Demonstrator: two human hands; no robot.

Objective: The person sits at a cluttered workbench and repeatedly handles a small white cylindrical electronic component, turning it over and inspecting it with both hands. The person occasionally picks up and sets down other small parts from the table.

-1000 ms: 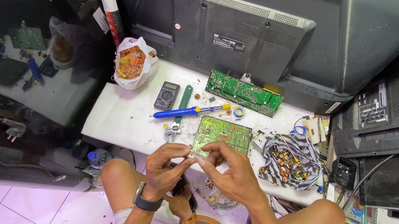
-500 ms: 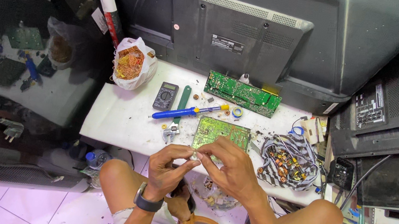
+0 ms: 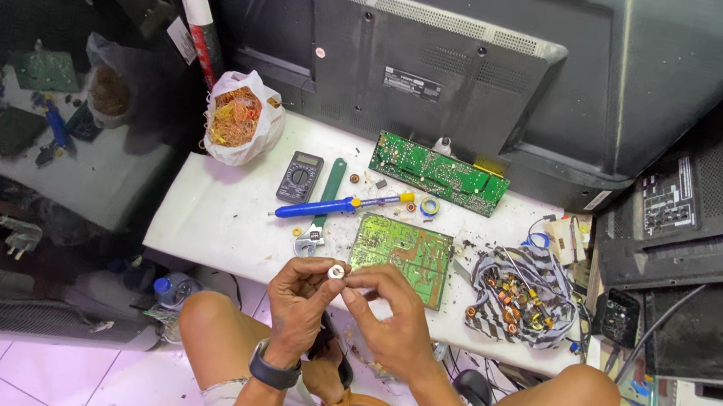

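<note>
Both hands met over the desk edge. Left hand fingers pinched a small white ring; right hand fingers closed beside it, circuit board at one o'clock.

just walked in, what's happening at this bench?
A person sits at a low white table and holds a small white ring-shaped part between both hands, left hand and right hand, fingertips pinched on it just off the table's near edge. On the table lie two green circuit boards, a multimeter, a blue-handled tool and a striped cloth holding small parts. The backs of flat-screen sets lean behind.
</note>
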